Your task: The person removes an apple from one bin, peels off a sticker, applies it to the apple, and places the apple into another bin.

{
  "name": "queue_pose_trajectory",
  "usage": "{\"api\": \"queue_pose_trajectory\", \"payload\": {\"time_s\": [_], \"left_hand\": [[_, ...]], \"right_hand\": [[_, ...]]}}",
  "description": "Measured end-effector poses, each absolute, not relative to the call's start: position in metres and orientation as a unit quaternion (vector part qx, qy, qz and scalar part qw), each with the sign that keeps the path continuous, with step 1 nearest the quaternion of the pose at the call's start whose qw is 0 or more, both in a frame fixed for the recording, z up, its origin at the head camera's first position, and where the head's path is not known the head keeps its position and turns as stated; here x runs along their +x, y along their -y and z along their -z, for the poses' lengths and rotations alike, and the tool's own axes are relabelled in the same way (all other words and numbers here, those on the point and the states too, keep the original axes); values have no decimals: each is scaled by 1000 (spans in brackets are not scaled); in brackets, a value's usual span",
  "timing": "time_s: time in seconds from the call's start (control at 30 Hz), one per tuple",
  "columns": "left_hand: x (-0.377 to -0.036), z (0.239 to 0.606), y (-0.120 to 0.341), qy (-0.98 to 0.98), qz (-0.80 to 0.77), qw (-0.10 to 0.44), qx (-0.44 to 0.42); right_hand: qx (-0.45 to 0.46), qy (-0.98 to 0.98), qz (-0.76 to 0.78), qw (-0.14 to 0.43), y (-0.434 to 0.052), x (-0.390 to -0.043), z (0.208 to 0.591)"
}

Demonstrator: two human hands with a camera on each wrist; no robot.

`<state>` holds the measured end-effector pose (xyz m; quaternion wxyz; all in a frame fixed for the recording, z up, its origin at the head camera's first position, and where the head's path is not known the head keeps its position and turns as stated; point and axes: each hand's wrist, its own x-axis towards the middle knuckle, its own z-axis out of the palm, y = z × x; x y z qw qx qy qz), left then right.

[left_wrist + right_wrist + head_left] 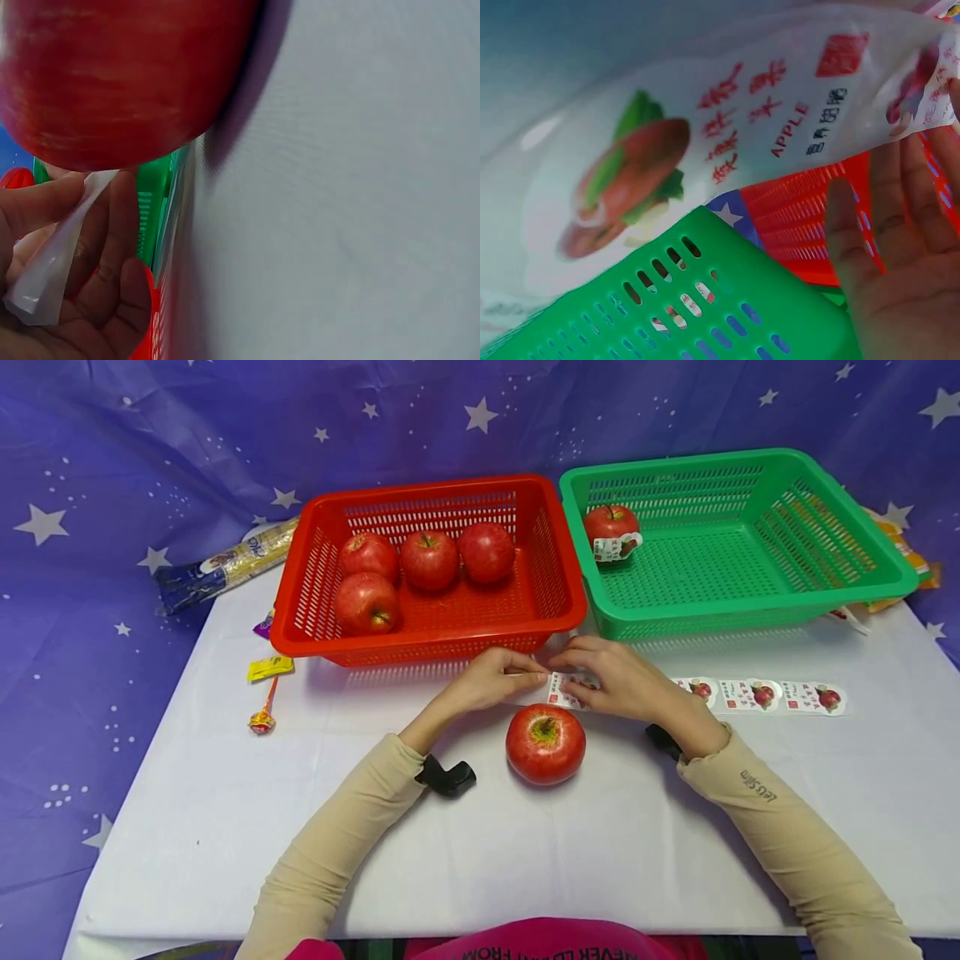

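A red apple (545, 743) stands stem-up on the white table (225, 793), just in front of both hands. My left hand (498, 681) pinches the left end of a strip of apple stickers (757, 695); the left wrist view shows the white strip (52, 262) between thumb and fingers, under the apple (112, 75). My right hand (615, 681) pinches the same strip next to it, and the strip (727, 127) shows printed apple labels close up. The rest lies flat to the right.
A red basket (555, 602) behind the hands holds several apples. The green basket (892, 581) to its right holds one stickered apple (611, 527). A lollipop (262, 717), yellow packet (270, 667) and snack bag (225, 564) lie at left.
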<state>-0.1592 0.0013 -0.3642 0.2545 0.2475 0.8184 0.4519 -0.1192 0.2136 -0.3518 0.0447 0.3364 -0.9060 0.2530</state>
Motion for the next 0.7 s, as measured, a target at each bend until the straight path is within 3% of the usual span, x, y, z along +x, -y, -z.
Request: {"api": "queue_pose_trajectory", "payload": {"time_s": [0.3,0.53,0.7], "left_hand": [[-161,367,0,-833,-435,254,229],[-162,371,4,-886,-368,219,176],[-162,368,7,-888,-344,216,216]], "right_hand": [[403,871,-252,124,-215,-119,355],[382,803,-455,44,-217,-113,339],[343,728,-593,2,-222,-110,320]]}}
